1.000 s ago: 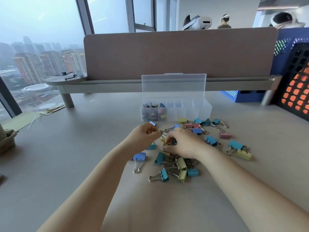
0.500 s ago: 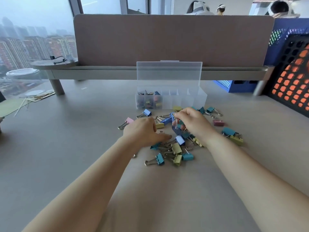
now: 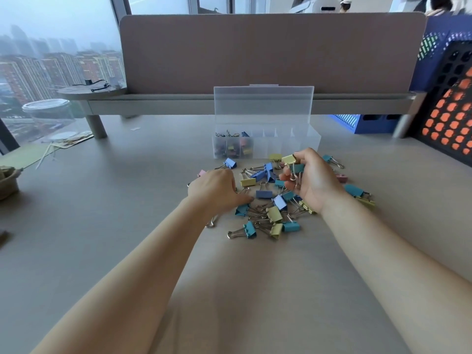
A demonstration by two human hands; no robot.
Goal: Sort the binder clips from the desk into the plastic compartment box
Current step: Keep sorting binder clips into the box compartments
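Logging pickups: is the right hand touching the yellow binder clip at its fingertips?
Touching. The head view shows the right hand pinching the yellow binder clip by its wire handles, with no gap between fingers and handles.

Yellow binder clip [image 3: 288, 159] in right hand [image 3: 313, 181], left hand [image 3: 217, 191] on desk [image 3: 122, 226].

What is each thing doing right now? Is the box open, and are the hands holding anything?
Box: open; left compartments hold clips, right ones look empty.
Lid: standing upright.
Right hand: holds a yellow clip in the air.
Left hand: palm down on the desk; whether it holds a clip is hidden.
Loose clips: scattered on the desk, unsorted.
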